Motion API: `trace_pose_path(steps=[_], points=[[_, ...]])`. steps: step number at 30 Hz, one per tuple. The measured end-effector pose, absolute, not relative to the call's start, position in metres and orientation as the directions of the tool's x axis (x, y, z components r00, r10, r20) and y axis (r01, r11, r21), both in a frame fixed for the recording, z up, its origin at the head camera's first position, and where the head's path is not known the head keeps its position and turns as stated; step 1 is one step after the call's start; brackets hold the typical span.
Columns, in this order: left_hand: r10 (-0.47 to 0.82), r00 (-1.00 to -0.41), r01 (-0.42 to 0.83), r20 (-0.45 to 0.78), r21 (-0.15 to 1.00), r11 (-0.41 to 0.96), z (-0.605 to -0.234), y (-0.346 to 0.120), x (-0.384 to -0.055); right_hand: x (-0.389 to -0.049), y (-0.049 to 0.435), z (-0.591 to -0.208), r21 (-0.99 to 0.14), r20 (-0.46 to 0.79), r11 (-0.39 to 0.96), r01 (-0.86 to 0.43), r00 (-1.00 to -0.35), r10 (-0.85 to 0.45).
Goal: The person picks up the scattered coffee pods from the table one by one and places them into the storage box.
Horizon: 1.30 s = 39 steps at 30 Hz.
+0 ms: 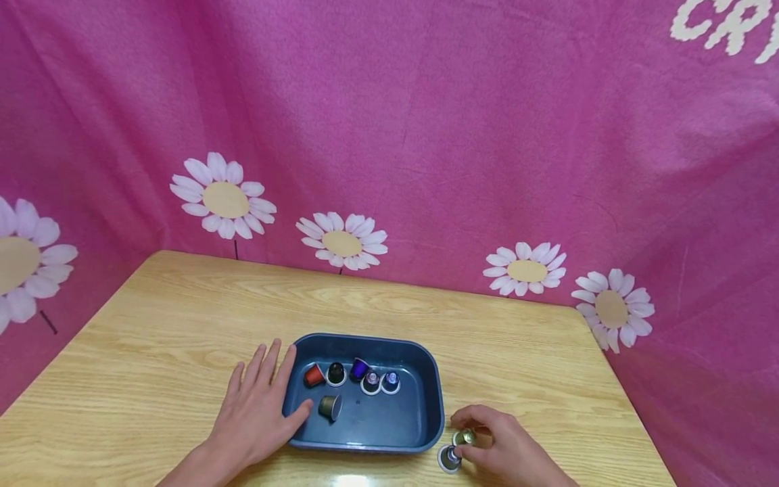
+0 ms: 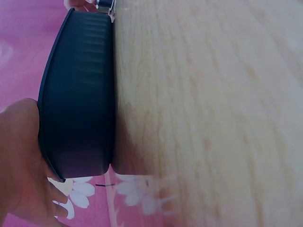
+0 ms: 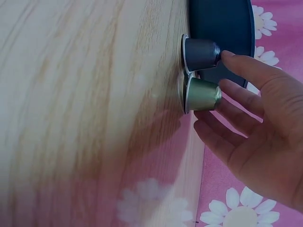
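My left hand (image 1: 258,399) lies with fingers spread over the left rim of a dark blue tray (image 1: 389,433), its thumb over the inside edge. In the tray are a red coffee capsule (image 1: 314,376), a black one (image 1: 336,373), a deep blue one (image 1: 359,368), a mauve one (image 1: 371,382), a light blue one (image 1: 391,382) and an olive one (image 1: 331,407) on its side. My right hand (image 1: 499,439) is at two capsules standing on the table: its thumb touches the dark capsule (image 3: 201,53), and its loosely bent fingers reach around the green capsule (image 3: 202,94).
The wooden table (image 1: 182,325) carries the tray near its front edge. Behind and at both sides hangs a pink cloth (image 1: 414,135) printed with white daisies. The two loose capsules stand close to the tray's right front corner.
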<state>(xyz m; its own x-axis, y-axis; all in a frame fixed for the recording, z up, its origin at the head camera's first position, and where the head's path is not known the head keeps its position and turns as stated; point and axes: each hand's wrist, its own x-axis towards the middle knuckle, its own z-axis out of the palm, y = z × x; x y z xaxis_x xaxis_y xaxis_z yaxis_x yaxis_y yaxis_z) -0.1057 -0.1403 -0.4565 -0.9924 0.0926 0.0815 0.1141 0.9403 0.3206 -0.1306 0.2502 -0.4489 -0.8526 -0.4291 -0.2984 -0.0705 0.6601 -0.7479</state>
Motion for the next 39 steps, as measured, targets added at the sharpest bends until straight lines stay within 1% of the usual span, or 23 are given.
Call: trace_pose_path(steps=[8,17,23,28,34,39], points=[[0.089,-0.992,0.113,0.087,0.32,0.941,-0.456,-0.14,-0.105,-0.128,0.252,-0.451,-0.76,-0.374,0.649,0.012,-0.826,-0.423],[0.087,-0.995,0.101,0.058,0.327,0.94,-0.455,-0.139,-0.106,-0.126,0.255,-0.452,-0.776,-0.397,0.631,0.028,-0.798,-0.453],[0.085,-0.994,0.103,0.069,0.327,0.939,-0.456,-0.14,-0.106,-0.128,0.256,-0.453,-0.755,-0.377,0.655,-0.028,-0.799,-0.469],[0.085,-0.994,0.105,0.076,0.325,0.94,-0.456,-0.14,-0.106,-0.129,0.258,-0.454,-0.711,-0.341,0.698,-0.086,-0.825,-0.45],[0.084,-0.994,0.104,0.075,0.328,0.939,-0.454,-0.139,-0.105,-0.129,0.261,-0.454,-0.684,-0.242,0.706,-0.185,-0.855,-0.459],[0.083,-0.994,0.103,0.075,0.323,0.941,-0.455,-0.139,-0.105,-0.13,0.262,-0.445,-0.669,-0.19,0.713,-0.212,-0.878,-0.439]])
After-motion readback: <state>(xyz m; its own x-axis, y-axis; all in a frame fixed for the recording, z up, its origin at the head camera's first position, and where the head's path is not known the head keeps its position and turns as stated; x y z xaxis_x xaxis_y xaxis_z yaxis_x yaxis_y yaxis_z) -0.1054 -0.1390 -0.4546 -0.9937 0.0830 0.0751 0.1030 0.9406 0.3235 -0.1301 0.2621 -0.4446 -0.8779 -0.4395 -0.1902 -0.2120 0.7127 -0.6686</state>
